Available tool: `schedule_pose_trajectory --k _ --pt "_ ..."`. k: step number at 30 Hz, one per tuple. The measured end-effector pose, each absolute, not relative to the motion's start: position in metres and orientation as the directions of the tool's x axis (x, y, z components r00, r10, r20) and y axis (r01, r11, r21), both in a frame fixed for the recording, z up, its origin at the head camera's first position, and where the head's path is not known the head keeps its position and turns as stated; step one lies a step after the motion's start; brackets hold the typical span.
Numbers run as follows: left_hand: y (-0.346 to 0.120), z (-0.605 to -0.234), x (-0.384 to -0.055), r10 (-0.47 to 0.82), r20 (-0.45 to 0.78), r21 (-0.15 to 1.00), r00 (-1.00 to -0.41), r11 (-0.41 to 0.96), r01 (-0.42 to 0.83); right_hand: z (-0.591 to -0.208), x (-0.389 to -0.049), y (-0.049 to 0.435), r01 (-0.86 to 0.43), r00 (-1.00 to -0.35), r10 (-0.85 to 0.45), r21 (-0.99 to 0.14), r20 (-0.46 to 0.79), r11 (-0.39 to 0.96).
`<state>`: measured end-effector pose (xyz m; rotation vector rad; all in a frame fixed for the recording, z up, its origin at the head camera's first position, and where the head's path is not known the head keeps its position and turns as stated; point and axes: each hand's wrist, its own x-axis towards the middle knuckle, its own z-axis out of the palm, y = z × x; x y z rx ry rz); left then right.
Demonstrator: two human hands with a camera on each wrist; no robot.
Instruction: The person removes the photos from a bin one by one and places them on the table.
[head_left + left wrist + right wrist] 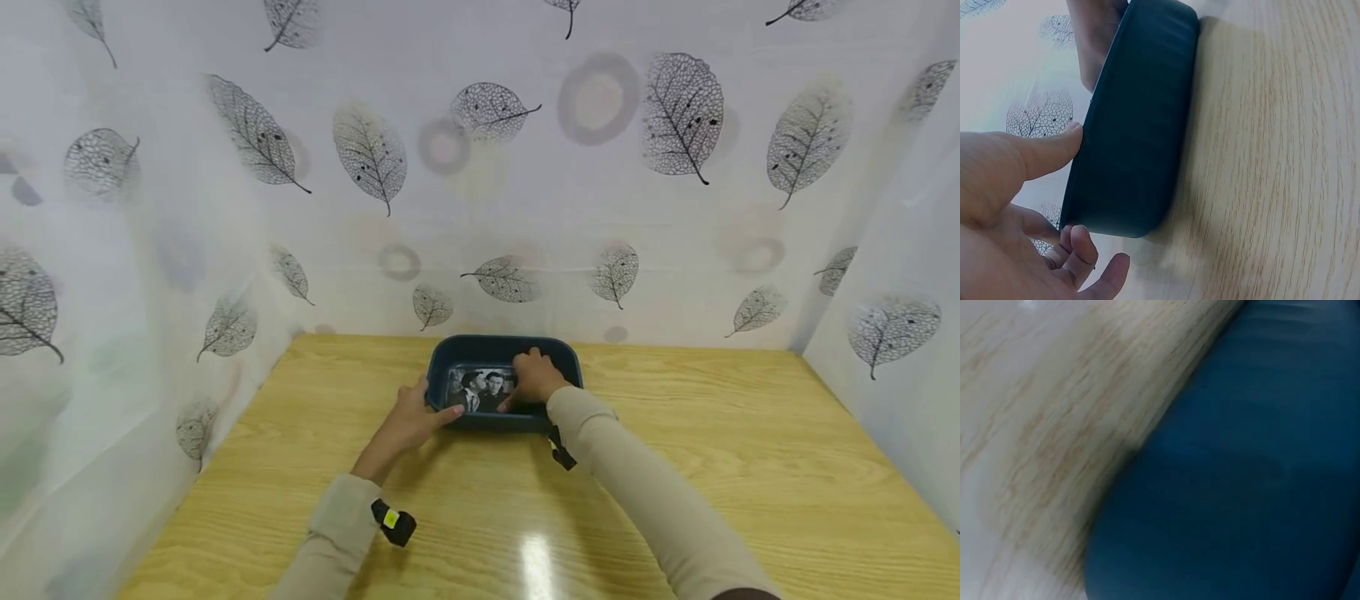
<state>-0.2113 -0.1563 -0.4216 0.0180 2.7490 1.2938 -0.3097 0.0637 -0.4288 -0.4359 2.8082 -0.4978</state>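
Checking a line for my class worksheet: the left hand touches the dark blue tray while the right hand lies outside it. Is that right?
No: the head view shows the right hand reaching inside the tray; the left hand does touch it.

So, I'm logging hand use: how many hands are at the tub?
2: the left hand holds the tub at its near left corner; the right hand reaches inside.

Smooth plastic tub [498, 423]; paper-like photo [474, 390]; glossy wood-grain tabletop [750, 442]; cloth sleeves [660, 492].
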Motion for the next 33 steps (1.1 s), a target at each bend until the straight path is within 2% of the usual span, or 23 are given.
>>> schedule_pose_trajectory --k 18,33 --pt "-0.158 -0.418 -0.211 0.074 -0.128 0.755 -0.989 0.654 -0.049 -0.431 -0.308 0.061 -0.208 -0.965 -0.259 -0.527 -0.025 0.824" --pt "-0.156 -0.416 -0.210 0.050 -0.163 0.759 -0.985 0.645 -0.093 -0.400 -0.302 0.084 -0.296 -0.932 -0.359 -0.682 0.052 0.669"
